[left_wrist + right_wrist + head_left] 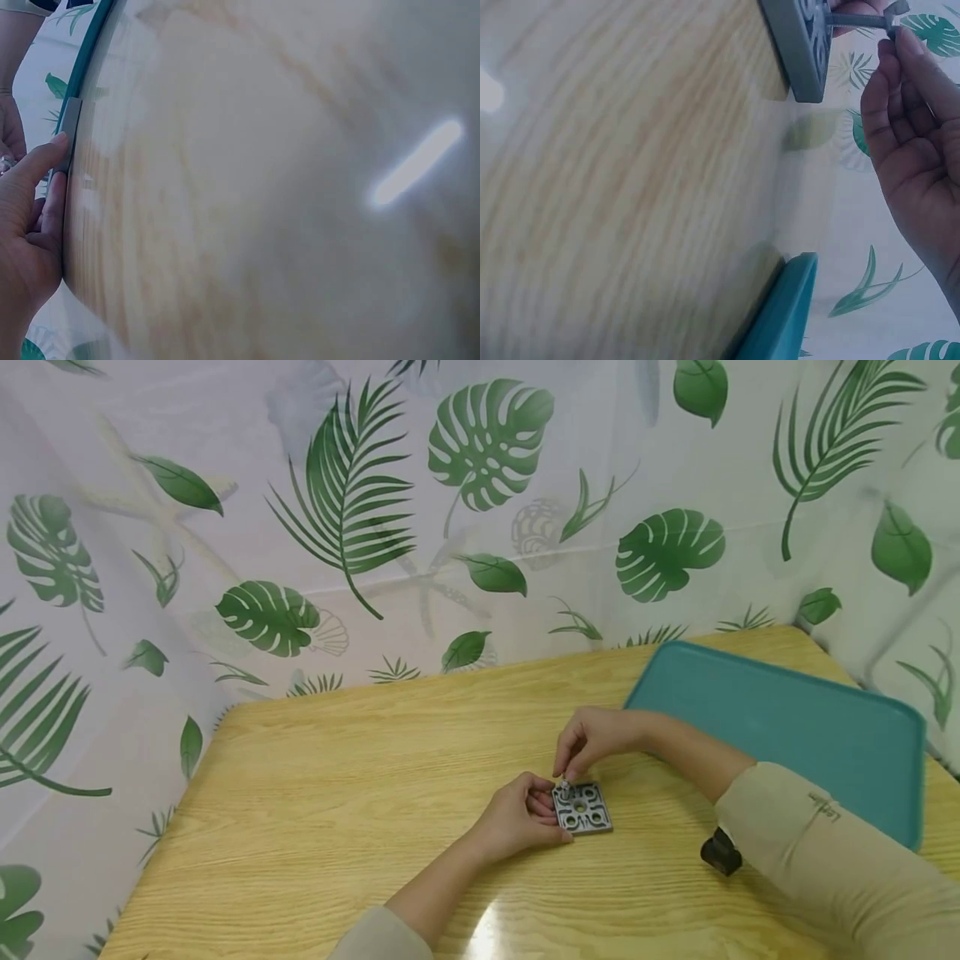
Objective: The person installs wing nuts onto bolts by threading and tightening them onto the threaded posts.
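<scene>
We list: square grey plate [584, 815], face up on wooden table [337, 793], round holes through it. Left hand [517, 818]: thumb and fingers gripping plate's left side. Metal screw [859, 21]: upright at plate's far-left corner, top pinched by right hand [596, 739]; whether seated in hole, we cannot tell. Teal tray [780, 727]: at table's right end.

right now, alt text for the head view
The right-hand grip pinches a metal screw at one corner of a square gray plate held on a wooden table by the left-hand grip. A teal tray lies at right.
</scene>
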Demonstrator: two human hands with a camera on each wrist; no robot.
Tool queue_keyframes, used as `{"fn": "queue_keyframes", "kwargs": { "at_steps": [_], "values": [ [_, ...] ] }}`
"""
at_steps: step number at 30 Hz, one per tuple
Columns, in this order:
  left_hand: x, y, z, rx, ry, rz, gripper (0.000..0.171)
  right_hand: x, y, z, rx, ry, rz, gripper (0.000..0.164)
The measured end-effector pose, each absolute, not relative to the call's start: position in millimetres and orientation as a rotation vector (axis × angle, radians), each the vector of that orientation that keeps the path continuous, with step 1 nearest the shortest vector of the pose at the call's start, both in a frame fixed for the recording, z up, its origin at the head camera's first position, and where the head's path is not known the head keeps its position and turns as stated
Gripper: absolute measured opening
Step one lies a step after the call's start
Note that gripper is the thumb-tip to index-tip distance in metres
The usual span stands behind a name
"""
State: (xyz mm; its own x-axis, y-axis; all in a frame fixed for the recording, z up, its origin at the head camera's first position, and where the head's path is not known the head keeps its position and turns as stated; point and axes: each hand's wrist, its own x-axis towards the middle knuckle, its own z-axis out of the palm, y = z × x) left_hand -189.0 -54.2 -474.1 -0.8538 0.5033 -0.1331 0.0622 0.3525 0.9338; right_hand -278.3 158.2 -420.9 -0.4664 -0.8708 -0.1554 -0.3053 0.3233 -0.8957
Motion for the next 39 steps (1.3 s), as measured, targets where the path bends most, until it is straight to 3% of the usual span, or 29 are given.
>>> {"fn": "queue_keyframes", "kwargs": {
  "at_steps": [10, 24, 30, 39],
  "values": [
    [-189, -52, -474, 0.473, 2.230, 1.502, 0.060, -264, 167, -434, -0.926, 2.103, -1.182, 0.012],
    [-188, -52, -474, 0.468, 2.235, 1.499, 0.062, -215, 161, -445, -0.763, 2.468, -1.348, 0.005],
    [-189, -52, -476, 0.478, 2.254, 1.494, 0.061, -188, 144, -445, -0.559, 2.740, -1.372, 0.008],
    [-189, -53, -476, 0.482, 2.253, 1.494, 0.061, -170, 132, -440, -0.520, 2.894, -1.289, 0.014]
  ]
}}
